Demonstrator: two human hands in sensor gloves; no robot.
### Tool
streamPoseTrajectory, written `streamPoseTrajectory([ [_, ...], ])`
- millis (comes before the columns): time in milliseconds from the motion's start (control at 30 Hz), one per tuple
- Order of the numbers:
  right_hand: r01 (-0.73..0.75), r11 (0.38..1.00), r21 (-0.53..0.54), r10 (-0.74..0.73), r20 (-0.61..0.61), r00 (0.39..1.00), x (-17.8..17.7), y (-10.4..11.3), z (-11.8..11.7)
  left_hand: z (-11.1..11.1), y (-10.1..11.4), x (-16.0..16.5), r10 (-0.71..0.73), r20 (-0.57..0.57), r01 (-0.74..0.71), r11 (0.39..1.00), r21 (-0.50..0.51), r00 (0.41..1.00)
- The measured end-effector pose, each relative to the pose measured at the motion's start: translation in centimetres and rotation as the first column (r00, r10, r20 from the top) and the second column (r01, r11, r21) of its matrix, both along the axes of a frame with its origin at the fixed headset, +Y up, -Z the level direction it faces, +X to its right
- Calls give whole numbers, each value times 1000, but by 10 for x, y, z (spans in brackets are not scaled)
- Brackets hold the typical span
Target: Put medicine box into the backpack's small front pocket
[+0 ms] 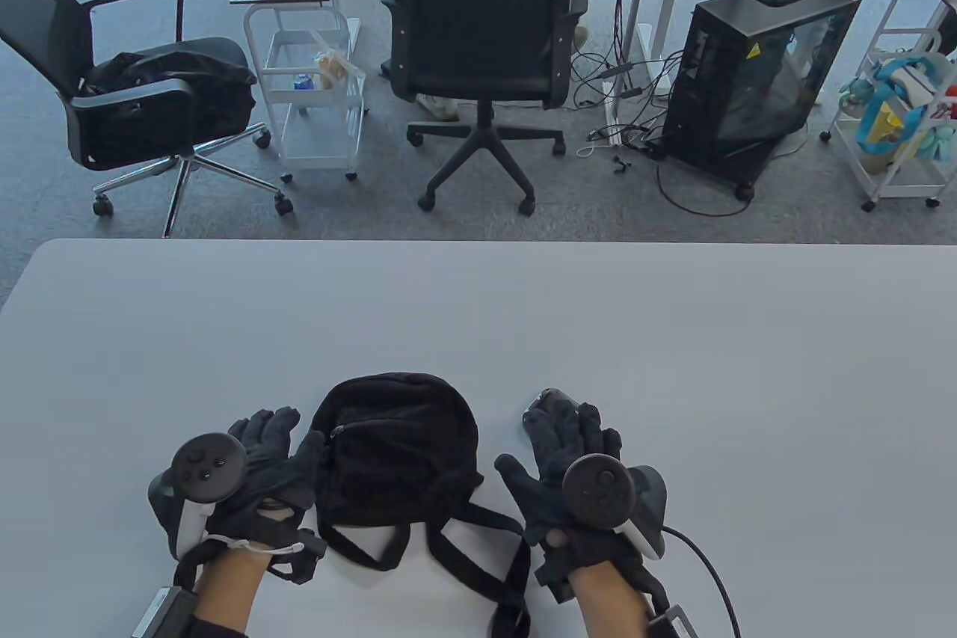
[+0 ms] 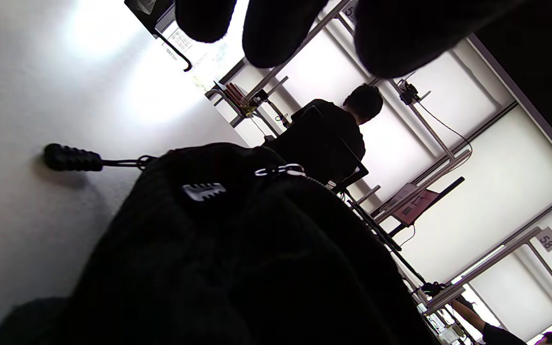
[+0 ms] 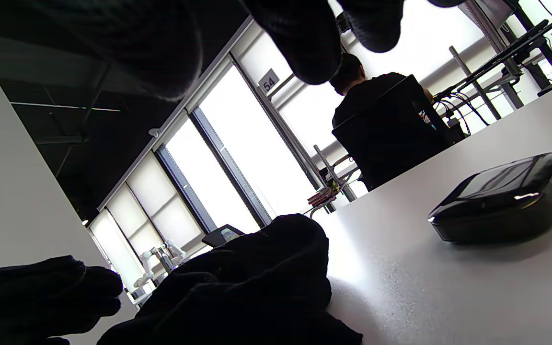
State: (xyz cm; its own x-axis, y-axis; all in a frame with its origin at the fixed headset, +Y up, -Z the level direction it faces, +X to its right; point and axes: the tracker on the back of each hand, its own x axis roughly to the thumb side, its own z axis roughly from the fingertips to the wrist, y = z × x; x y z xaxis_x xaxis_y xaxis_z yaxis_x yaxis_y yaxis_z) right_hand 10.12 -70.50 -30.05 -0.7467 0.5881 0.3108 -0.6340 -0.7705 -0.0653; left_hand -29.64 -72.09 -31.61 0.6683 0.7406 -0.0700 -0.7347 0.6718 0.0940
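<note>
On bench, medicine box long axis points away, mostly hidden under spread, empty right hand; left hand open beside backpack.

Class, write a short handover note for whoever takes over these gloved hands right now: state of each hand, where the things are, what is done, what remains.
Left hand: open, resting against the backpack's left side.
Right hand: open, fingers over the medicine box, not gripping.
Backpack lies flat on the table; front pocket zipper looks closed.
Done: nothing.
Left: unzip the pocket, pick up the box, put it in.
</note>
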Motion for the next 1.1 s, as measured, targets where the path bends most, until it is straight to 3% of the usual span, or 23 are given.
streamPoseTrajectory([
  [400,-3,1000,-24,2,-15,1000,-5,-4,-1,-19,-43,-16,-6,-130,-24,974,-224,991],
  [533,-12,999,-35,11,-30,999,-9,-5,-2,-23,-57,-15,-52,-118,16,957,-290,992],
  [700,-46,998,-36,44,-46,998,-14,-5,-3,-26,-58,-7,-37,-82,8,947,-321,996],
  [800,-46,998,-36,45,-49,998,-15,-5,-3,-27,-56,-6,-9,-84,-18,949,-314,996],
  [900,-47,998,-40,45,-48,998,-14,-6,-3,-26,-54,-6,112,-104,-137,947,-289,988],
  [1033,-42,998,-36,40,-39,998,-12,-5,-2,-22,-44,-7,300,-150,-323,932,-166,942],
  [1100,-37,999,-32,36,-36,999,-11,-4,-2,-20,-41,-8,359,-165,-385,907,-172,919],
])
